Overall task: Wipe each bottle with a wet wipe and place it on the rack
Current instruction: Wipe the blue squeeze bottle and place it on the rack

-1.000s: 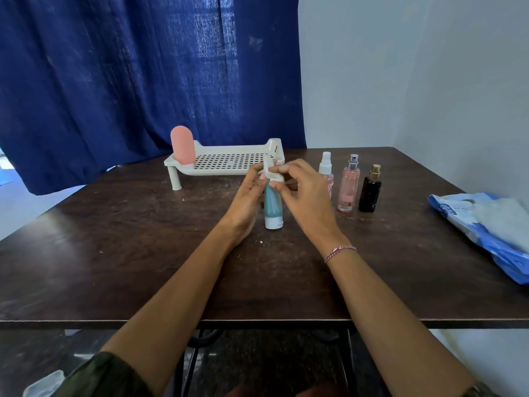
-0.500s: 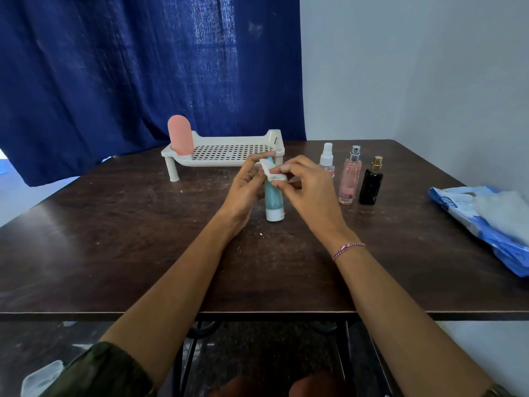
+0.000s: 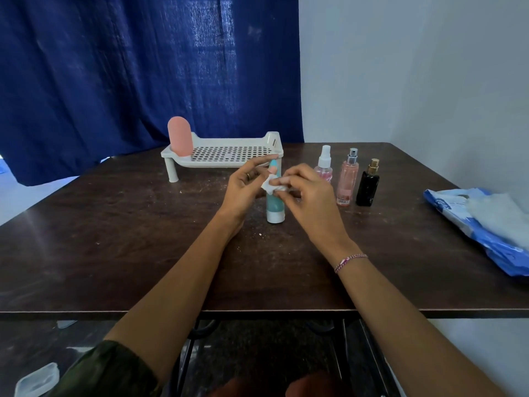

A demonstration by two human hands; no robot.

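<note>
half bottle [image 3: 275,209] hidden behind right hand [image 3: 309,202]; wipe [image 3: 269,186] seemingly pinched

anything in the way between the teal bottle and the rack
Nothing visible. The teal bottle stands just in front of the rack, and the shelf is free apart from the pink bottle at its left end.

Both forearms are bare up to the elbow. Above the left elbow there's a dark olive-green sleeve [image 3: 108,368] in soft, slightly mottled cloth. A thin ring [image 3: 248,176] shows on one finger of the left hand [image 3: 243,187]. Just below the right hand [image 3: 309,196], the wrist carries a slim braided thread bracelet [image 3: 349,260] in pink, purple and white.
</note>
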